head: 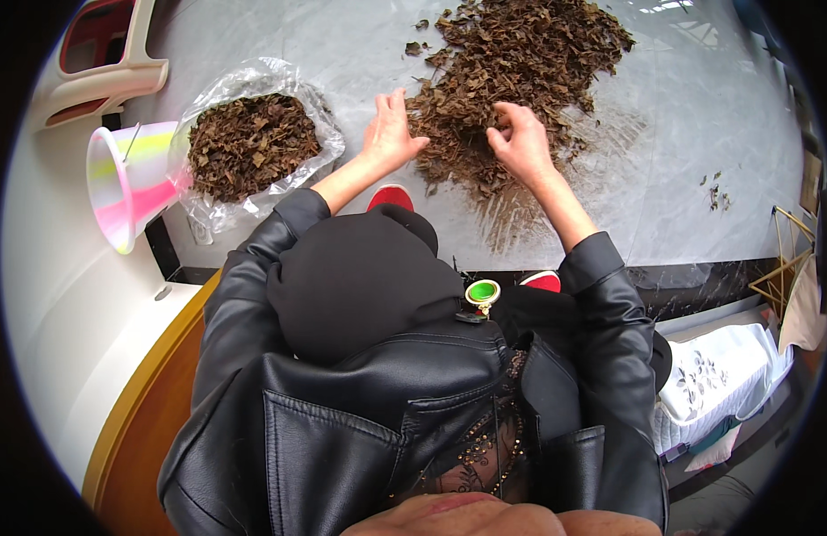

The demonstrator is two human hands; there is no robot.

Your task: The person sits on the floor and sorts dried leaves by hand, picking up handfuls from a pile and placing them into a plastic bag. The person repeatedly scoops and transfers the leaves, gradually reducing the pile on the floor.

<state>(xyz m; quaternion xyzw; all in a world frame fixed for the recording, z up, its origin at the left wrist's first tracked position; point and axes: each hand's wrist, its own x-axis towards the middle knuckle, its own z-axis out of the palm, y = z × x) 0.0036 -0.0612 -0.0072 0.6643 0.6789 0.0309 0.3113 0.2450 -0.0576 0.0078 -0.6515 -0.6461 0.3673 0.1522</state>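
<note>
A heap of dry brown leaves (527, 53) lies spread over the grey floor. At its near left edge is my left hand (388, 130), fingers apart, nothing seen in it. My right hand (522, 141) is over the near part of the heap, its thumb and fingers curled; whether leaves are between them cannot be told. To the left of my left hand stands a clear plastic bag (329, 130) with its mouth wide, filled with the same brown leaves (252, 144). Fine brown crumbs and dust streak the floor below and right of my right hand.
A translucent multicoloured plastic bucket (135, 181) lies tilted against the bag's left side. Beyond it is a cream and red plastic item (112, 74). My red shoes (391, 197) are near the heap. At right are a folding frame (782, 261) and a white patterned cloth (715, 368).
</note>
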